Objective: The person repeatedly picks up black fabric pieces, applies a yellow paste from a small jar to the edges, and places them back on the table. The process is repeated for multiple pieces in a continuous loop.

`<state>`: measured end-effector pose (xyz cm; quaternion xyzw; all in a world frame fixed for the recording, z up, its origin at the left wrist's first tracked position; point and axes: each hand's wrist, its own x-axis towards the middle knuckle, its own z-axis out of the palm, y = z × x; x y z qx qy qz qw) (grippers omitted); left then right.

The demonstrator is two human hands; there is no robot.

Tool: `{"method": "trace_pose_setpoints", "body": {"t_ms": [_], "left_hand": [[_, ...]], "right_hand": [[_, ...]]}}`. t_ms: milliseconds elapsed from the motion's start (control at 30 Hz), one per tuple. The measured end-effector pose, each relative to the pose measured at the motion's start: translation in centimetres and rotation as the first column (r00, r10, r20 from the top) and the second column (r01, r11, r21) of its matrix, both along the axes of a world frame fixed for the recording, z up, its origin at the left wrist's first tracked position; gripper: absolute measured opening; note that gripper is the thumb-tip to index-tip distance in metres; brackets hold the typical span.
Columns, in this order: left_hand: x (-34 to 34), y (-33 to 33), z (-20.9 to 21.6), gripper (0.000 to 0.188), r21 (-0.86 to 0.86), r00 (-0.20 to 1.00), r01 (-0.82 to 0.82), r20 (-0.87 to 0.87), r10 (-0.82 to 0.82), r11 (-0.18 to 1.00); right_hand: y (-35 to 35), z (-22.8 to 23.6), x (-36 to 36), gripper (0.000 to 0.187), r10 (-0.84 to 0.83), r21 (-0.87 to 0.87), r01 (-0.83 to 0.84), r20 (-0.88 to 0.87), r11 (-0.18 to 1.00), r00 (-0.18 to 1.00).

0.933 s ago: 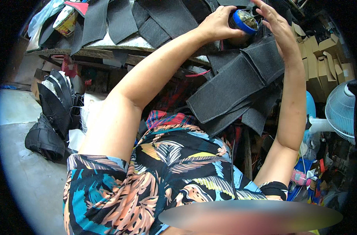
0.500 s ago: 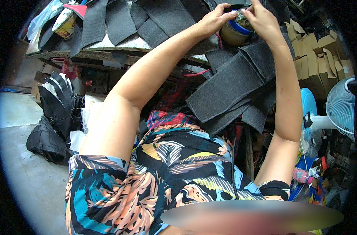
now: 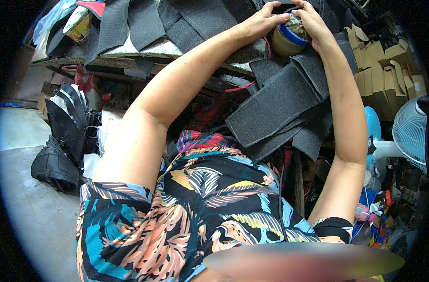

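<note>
A squat jar (image 3: pixel 289 46) with a blue rim and dull yellow-brown sides stands at the far edge of my reach, by the black sheets. Crinkled clear plastic (image 3: pixel 297 27) shows over its mouth. My left hand (image 3: pixel 267 21) comes to the jar's top from the left, its thumb and curled fingers closed at the plastic. From the right, my right hand (image 3: pixel 313 26) bends its fingers onto the same plastic. The fingertips partly hide what they pinch. Below the jar lie several overlapping black textured pieces (image 3: pixel 275 103).
More black pieces (image 3: pixel 146 26) cover the worktable, with a printed tub (image 3: pixel 77 26) at far left. Folded cardboard boxes (image 3: pixel 377 66) and a fan (image 3: pixel 409 134) stand at right. A bundle of black parts (image 3: pixel 59 164) rests on the left floor.
Both hands have shifted slightly right at the jar, the right one lower over its top. The jar appears a little farther right, with more of the plastic showing.
</note>
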<state>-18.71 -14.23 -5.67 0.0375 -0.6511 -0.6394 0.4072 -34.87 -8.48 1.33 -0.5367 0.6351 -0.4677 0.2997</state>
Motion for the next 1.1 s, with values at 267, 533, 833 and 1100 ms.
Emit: {"method": "trace_pose_setpoints", "body": {"t_ms": [267,533,833,1100], "left_hand": [[1.2,-0.1,0.4,0.084,0.315,0.991,0.116,0.03,-0.132,0.942],[0.1,0.2,0.6,0.079,0.141,0.999,-0.04,0.036,0.035,0.989],[-0.3,0.9,-1.1,0.114,-0.545,0.906,-0.212,0.201,0.372,0.811],[-0.9,0.2,-1.7,0.119,-0.507,0.901,-0.247,0.192,0.388,0.826]], "right_hand": [[-0.8,0.3,1.2,0.061,-0.071,0.015,0.071,-0.052,0.997,0.996],[-1.0,-0.7,-0.1,0.058,-0.104,-0.007,0.104,-0.023,0.995,0.994],[-0.6,0.6,-1.1,0.055,-0.037,-0.178,-0.019,-0.307,0.984,0.951],[2.6,0.6,-3.3,0.055,0.209,-0.128,-0.343,-0.584,0.931,0.785]]}}
